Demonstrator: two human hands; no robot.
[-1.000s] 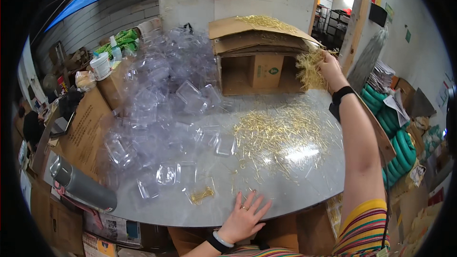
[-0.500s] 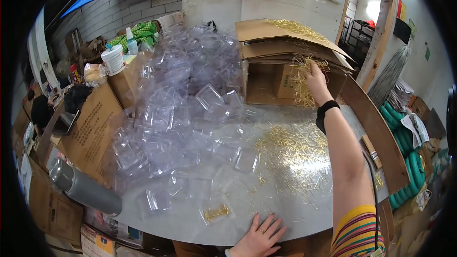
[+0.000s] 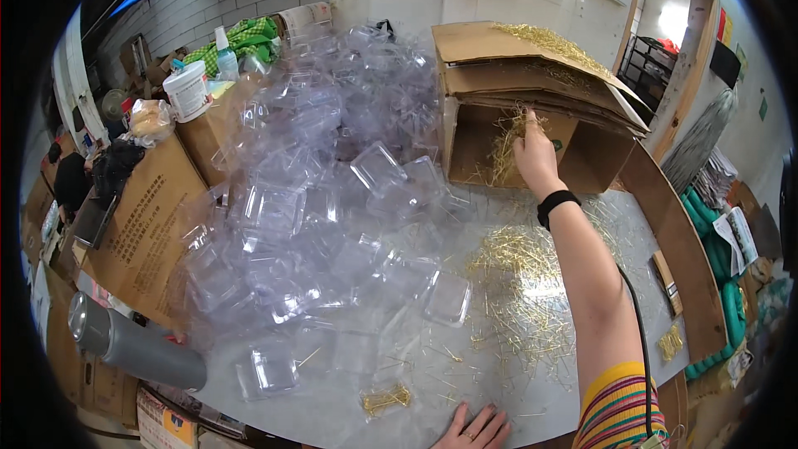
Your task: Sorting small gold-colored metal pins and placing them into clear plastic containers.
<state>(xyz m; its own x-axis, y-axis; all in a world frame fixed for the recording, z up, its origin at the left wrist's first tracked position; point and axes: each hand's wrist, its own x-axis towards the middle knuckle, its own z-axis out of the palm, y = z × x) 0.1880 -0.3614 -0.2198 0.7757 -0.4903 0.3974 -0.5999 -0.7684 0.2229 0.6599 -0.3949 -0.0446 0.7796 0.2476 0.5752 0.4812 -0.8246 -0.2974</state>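
Observation:
My right hand [image 3: 536, 162] reaches far forward, fingers closed on a tangled clump of thin gold wire pins [image 3: 504, 150]. The clump hangs in front of the opening of a cardboard box [image 3: 465, 137] lying on its side. My left hand [image 3: 475, 431] rests flat at the near table edge, fingers spread, holding nothing. Close to its left, a small bundle of gold pins [image 3: 385, 400] lies, apparently in a clear plastic tray. Loose gold pins [image 3: 519, 270] are scattered over the metal tabletop [image 3: 573, 403] beneath my right forearm.
Clear plastic trays [image 3: 303, 208] form a large heap on the left. More pins [image 3: 553, 46] lie on cardboard flaps atop the box. A grey bottle [image 3: 137, 345] is at the left edge, a white tub [image 3: 188, 91] behind. A brush [image 3: 667, 283] lies beside the right cardboard wall [image 3: 677, 249].
My right hand has moved left across the box front with the clump of pins. My left hand stays flat on the table. The whole view has shifted slightly.

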